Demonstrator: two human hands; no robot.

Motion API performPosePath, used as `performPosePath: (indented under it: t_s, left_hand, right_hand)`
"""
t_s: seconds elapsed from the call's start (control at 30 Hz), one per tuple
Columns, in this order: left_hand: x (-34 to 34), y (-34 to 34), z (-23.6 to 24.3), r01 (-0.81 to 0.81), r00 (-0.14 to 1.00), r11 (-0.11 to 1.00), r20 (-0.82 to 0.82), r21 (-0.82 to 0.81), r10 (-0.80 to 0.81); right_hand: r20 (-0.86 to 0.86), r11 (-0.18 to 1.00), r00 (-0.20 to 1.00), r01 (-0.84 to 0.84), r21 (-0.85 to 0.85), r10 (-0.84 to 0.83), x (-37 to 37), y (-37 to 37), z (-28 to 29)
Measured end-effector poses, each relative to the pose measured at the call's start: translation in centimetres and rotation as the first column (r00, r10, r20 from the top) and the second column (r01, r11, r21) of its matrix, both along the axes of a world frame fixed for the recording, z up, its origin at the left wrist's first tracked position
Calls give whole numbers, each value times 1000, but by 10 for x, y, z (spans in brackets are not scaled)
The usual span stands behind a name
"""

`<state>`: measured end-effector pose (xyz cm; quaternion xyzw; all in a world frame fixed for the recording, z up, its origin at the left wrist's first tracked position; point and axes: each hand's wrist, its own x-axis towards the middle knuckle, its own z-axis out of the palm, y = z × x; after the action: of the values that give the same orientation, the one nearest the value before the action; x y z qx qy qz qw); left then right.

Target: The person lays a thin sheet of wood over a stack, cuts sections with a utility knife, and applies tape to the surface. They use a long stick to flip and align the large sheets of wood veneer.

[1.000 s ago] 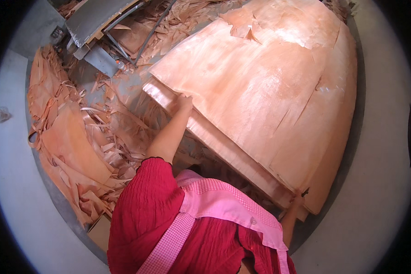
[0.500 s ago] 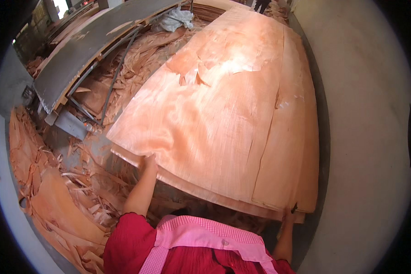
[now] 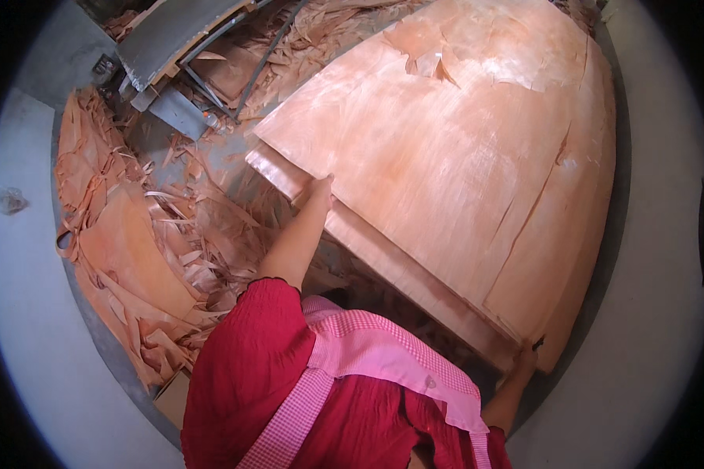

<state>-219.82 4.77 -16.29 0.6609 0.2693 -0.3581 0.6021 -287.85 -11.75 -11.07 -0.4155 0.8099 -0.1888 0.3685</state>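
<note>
A large stack of pale reddish wood veneer sheets (image 3: 414, 164) spreads out in front of me. Its top sheet has a torn patch toward the far end and a long split on the right side. Along the near edge a lower veneer layer (image 3: 414, 277) juts out below the top one. My left hand (image 3: 318, 189) grips this near edge toward its left corner, fingers hidden underneath. At the near right corner, my right hand (image 3: 526, 359) is closed on the edge, beside a small dark spot; its fingers are partly hidden.
Torn veneer scraps (image 3: 133, 242) heap along the left wall and across the floor. A grey-topped bench (image 3: 172, 39) with a metal frame stands at the far left. A pale wall (image 3: 665, 195) runs close along the right of the stack.
The view has tilted down and turned left, so the stack sits higher and farther right in it. More of the lower layer shows along the near edge. Both hands keep their grip.
</note>
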Motion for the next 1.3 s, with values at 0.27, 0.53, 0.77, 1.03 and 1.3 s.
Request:
performPosePath:
  t_s: [0.27,0.53,0.77,1.03,1.3]
  left_hand:
    - [57,-2,-91,101,967,979,250,-177,-55]
    - [48,4,-76,-99,987,965,99,-242,127]
    - [50,-6,-54,-105,959,916,205,-387,196]
    - [41,-15,-35,-162,975,986,159,27,155]
    - [44,24,-57,-1,992,991,129,136,-17]
  right_hand:
    - [113,993,989,102,-60,-95,51,-6,-1]
    - [176,979,975,156,-130,-132,41,7,-4]
    - [145,978,984,127,-164,-103,33,-14,-26]
    - [197,984,972,150,-95,-129,47,-11,-9]
    - [185,995,980,80,-58,-68,45,-10,-25]
